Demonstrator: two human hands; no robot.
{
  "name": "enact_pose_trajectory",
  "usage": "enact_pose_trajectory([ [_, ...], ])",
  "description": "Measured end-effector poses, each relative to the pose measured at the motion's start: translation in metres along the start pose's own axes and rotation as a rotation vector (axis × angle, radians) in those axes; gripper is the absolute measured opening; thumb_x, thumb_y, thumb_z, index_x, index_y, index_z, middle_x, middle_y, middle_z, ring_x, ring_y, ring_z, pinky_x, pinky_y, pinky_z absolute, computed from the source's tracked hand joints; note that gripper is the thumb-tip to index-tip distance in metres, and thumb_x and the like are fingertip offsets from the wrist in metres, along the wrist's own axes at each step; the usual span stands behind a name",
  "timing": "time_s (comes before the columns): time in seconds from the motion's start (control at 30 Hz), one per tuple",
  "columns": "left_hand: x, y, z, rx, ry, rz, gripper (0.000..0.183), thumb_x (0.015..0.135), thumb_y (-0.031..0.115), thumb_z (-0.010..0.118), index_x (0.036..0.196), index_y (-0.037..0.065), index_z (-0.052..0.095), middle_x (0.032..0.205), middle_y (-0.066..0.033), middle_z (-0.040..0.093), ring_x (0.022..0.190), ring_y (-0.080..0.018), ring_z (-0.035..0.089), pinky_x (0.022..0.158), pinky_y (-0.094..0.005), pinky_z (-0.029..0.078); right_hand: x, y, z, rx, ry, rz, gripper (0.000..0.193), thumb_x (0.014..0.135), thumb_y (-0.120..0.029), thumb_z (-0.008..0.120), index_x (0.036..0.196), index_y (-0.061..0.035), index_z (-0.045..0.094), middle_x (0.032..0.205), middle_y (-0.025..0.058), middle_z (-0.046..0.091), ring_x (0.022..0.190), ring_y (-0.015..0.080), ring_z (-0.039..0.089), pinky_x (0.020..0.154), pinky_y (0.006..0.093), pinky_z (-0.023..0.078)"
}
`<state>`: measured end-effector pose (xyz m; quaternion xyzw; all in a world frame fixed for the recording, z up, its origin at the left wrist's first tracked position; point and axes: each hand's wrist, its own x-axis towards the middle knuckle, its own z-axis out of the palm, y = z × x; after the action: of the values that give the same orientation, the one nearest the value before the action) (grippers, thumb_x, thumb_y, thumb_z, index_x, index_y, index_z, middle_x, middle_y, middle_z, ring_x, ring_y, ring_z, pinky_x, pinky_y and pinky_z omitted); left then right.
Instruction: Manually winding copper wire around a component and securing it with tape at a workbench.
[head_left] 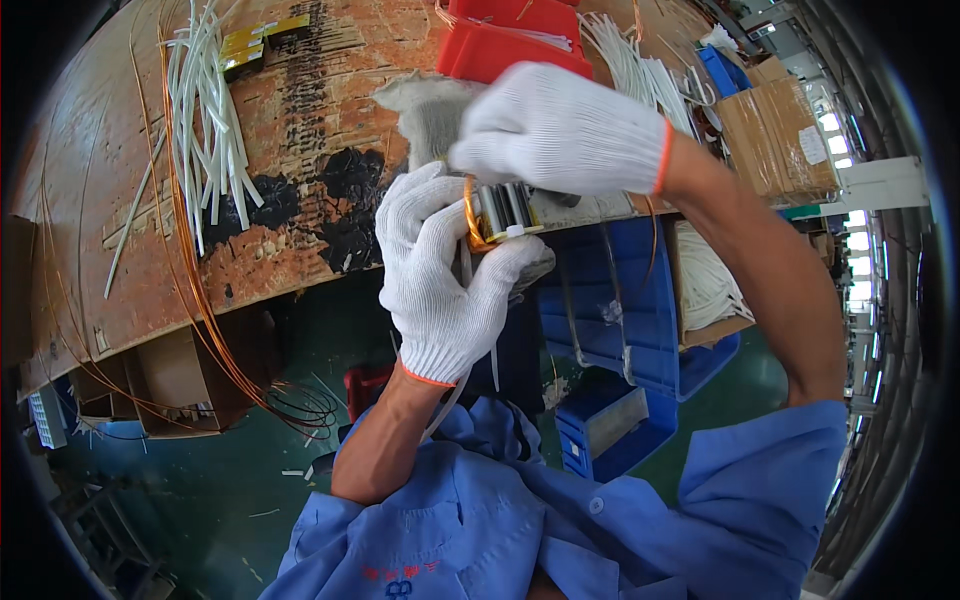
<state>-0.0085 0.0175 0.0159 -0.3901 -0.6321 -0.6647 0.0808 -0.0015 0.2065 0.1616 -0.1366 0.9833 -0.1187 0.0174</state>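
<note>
My left hand (436,280), in a white knit glove with an orange cuff, grips a copper-wound coil (506,208) at the table's near edge. The coil shows dark and silver bars, yellow edges and a bundle of orange copper wire (471,218) on its left side. Just above it, my gloved right hand (560,130) is closed in a fist and slightly blurred. Whatever its fingers hold is hidden. A pale strip (495,366) hangs below my left hand. Behind both hands, a grey-white cloth (430,115) lies on the table.
White sleeves (205,120) and orange copper wires (190,265) lie on the worn wooden table (95,200) at left, by yellow-black blocks (255,45). Beyond my hands is a red bin (490,50). Blue bins (610,300) and a cardboard box (778,140) stand at right.
</note>
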Motion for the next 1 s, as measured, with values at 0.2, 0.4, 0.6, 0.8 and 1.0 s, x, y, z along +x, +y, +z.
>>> enact_pose_trajectory([
  [0.2,0.005,0.003,-0.002,0.068,-0.080,0.092,0.068,0.078,0.026,0.101,0.131,0.000,0.068,0.137,-0.0178,0.068,0.137,-0.0430,0.060,0.120,-0.0555,0.046,-0.118,-0.083,0.022,0.100,0.167,0.270,0.014,0.096,-0.018,0.072,0.095,-0.0042,0.076,0.077,0.0099,0.069,0.066,0.0216,0.068,0.061,0.0364,0.052],
  [0.4,0.005,0.005,0.005,0.086,-0.030,0.159,0.071,0.079,0.037,0.100,0.132,0.001,0.069,0.133,-0.0206,0.069,0.129,-0.0452,0.063,0.117,-0.0616,0.045,-0.069,-0.180,0.005,-0.396,-0.086,0.189,0.017,0.085,-0.020,0.073,0.089,-0.0032,0.074,0.074,0.0128,0.060,0.061,0.0205,0.067,0.046,0.0403,0.046],
  [0.6,-0.001,0.029,-0.002,-0.023,-0.219,-0.188,0.060,0.080,0.031,0.100,0.124,0.000,0.073,0.131,-0.0208,0.071,0.130,-0.0447,0.064,0.117,-0.0592,0.046,0.009,-0.088,-0.028,-0.302,-0.059,-0.015,0.019,0.078,-0.025,0.081,0.082,-0.0065,0.083,0.087,0.0151,0.081,0.081,0.0353,0.079,0.069,0.0447,0.062],
  [0.8,0.006,0.004,-0.004,0.017,-0.055,0.023,0.052,0.081,0.025,0.099,0.120,0.000,0.075,0.129,-0.0184,0.073,0.134,-0.0444,0.064,0.122,-0.0591,0.044,-0.026,-0.003,-0.001,0.469,-0.066,0.434,0.031,0.104,-0.021,0.069,0.084,0.0002,0.079,0.075,0.0134,0.075,0.071,0.0272,0.071,0.071,0.0425,0.056],
  [1.0,0.007,0.001,-0.004,0.010,-0.106,0.053,0.065,0.080,0.035,0.100,0.126,0.000,0.069,0.134,-0.0183,0.070,0.136,-0.0449,0.061,0.122,-0.0611,0.042,-0.119,-0.095,0.028,-0.058,0.303,0.233,0.011,0.092,-0.013,0.073,0.101,-0.0063,0.075,0.086,0.0099,0.069,0.073,0.0316,0.073,0.064,0.0434,0.059],
])
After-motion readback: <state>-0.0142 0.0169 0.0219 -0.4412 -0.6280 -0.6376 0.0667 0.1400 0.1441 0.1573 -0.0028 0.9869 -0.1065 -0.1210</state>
